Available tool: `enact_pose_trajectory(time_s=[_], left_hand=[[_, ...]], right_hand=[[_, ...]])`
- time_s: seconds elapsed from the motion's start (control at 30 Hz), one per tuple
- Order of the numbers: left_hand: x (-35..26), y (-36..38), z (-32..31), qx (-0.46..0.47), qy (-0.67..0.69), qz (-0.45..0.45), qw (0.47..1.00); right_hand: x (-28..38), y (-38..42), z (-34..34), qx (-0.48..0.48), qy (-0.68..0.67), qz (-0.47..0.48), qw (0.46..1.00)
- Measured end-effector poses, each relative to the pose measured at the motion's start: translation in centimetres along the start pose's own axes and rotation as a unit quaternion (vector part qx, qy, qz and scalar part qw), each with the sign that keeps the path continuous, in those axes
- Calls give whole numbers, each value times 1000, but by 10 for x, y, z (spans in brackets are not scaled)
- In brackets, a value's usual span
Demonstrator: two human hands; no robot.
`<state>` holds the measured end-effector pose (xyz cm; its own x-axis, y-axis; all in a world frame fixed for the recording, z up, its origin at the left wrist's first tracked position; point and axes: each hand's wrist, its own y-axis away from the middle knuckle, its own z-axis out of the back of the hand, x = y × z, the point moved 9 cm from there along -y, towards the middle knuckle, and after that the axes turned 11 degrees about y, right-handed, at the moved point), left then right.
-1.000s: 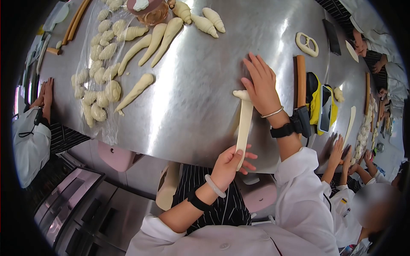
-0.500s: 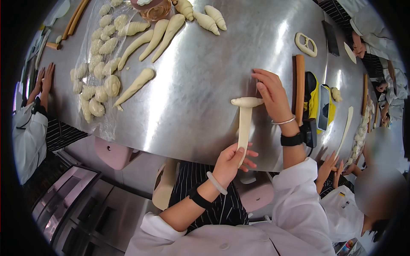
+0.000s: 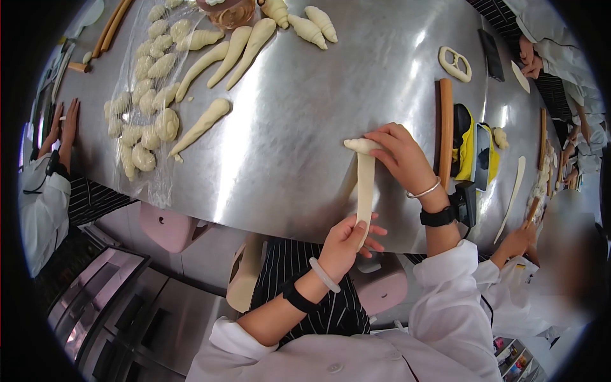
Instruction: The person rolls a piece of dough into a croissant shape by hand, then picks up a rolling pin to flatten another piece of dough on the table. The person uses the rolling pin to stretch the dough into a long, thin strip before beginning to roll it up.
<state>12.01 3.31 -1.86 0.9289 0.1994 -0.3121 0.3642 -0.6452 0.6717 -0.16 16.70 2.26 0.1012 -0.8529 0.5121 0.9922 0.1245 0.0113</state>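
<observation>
A flat strip of pale dough (image 3: 365,184) runs toward me over the steel table, its far end rolled into a thick crosswise roll (image 3: 360,146). My left hand (image 3: 347,240) pinches the strip's near end between thumb and fingers, close to the table edge. At the far end, my right hand (image 3: 402,156) has its fingers and thumb on the right part of the roll, which they partly cover. The left tip of the roll sticks out.
Tapered dough pieces (image 3: 202,127) and plastic-covered dough (image 3: 167,125) lie left on the table (image 3: 286,114). Rolling pins (image 3: 446,130), a yellow-and-black item (image 3: 464,140) and a dough ring (image 3: 455,64) are right. Co-workers' hands (image 3: 68,130) rest at far left; others work at right.
My right hand has shifted down and left, its fingers now on the roll, where more turns show. At right, a co-worker's hands have left the long dough strip.
</observation>
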Motion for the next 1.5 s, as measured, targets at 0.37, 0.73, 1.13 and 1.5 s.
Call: enact_pose_trajectory(time_s=[0.37, 0.73, 1.13, 1.5], left_hand=[[0, 7, 4, 2, 5, -2, 1000], [5, 11, 19, -8, 6, 9, 1000], [6, 14, 24, -13, 15, 9, 1000], [11, 18, 26, -15, 14, 9, 1000]], right_hand=[[7, 15, 0, -67, -17, -41, 997], [8, 27, -8, -50, -33, -59, 996], [12, 32, -7, -62, -50, -83, 993], [19, 42, -17, -70, -27, -73, 995]])
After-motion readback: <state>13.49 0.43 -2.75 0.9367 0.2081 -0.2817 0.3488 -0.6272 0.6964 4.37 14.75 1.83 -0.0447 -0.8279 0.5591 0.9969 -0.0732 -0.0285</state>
